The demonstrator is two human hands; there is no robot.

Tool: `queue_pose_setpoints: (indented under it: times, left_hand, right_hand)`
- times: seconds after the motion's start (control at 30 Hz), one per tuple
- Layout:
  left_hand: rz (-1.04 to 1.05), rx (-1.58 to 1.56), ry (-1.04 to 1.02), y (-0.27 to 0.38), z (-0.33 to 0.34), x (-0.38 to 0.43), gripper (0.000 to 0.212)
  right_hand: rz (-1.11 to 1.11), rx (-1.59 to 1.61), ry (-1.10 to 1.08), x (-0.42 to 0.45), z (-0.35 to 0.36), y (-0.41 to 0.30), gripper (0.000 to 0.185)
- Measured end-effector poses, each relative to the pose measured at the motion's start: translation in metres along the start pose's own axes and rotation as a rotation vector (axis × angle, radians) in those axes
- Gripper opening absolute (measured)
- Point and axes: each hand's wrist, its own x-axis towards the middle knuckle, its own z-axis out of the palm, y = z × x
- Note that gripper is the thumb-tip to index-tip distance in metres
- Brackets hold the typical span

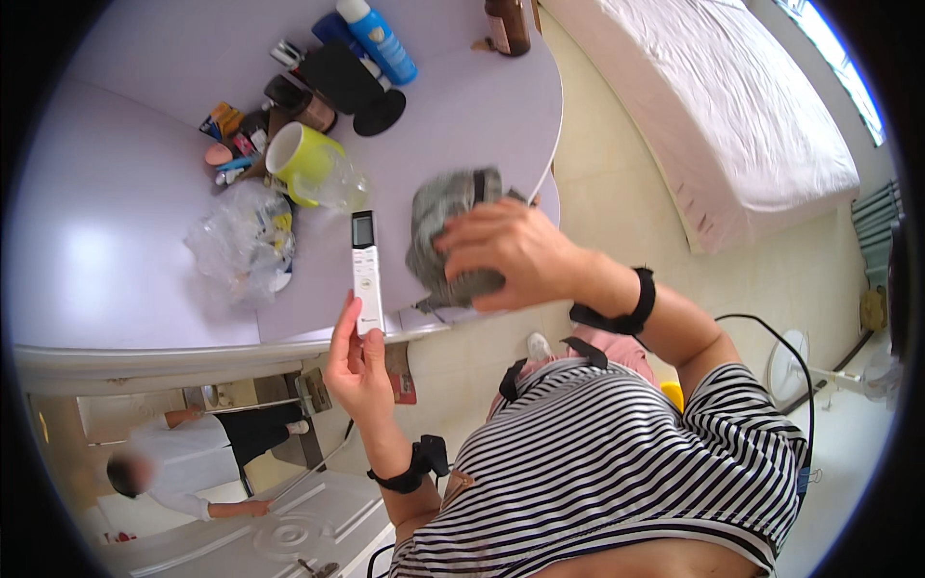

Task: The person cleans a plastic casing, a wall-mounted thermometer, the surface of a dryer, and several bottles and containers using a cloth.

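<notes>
A white air-conditioner remote control point(367, 289) with a small grey display is pinched at its lower end between the thumb and fingers of my left hand point(361, 365). It points away from me, just above the front part of the desk. My right hand point(517, 253) has its bent fingers over a crumpled grey cloth item point(452, 209), perhaps a cap or pouch; blur hides its exact kind. This lies near the desk's rounded right edge. Black straps with small devices circle both my wrists.
On the lilac desk point(462, 123) are a yellow-green mug point(296, 155), a clear plastic bag point(242, 242), a black stand point(347, 79), a blue spray can point(379, 43) and a brown bottle point(507, 29). A bed point(723, 108) stands right. Another person point(188, 459) is beside a door at lower left.
</notes>
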Motion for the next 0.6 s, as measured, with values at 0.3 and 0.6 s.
queue_pose_setpoints:
  times: [0.3,0.6]
  left_hand:
    - [-0.060,-0.128,-0.059,0.033,0.079,0.037,0.034]
    - [0.203,0.089,-0.030,0.031,0.171,0.077,0.034]
  right_hand:
    - [0.188,-0.144,0.175,-0.005,-0.065,0.072,0.033]
    - [0.226,0.073,0.198,-0.001,-0.085,0.092,0.029]
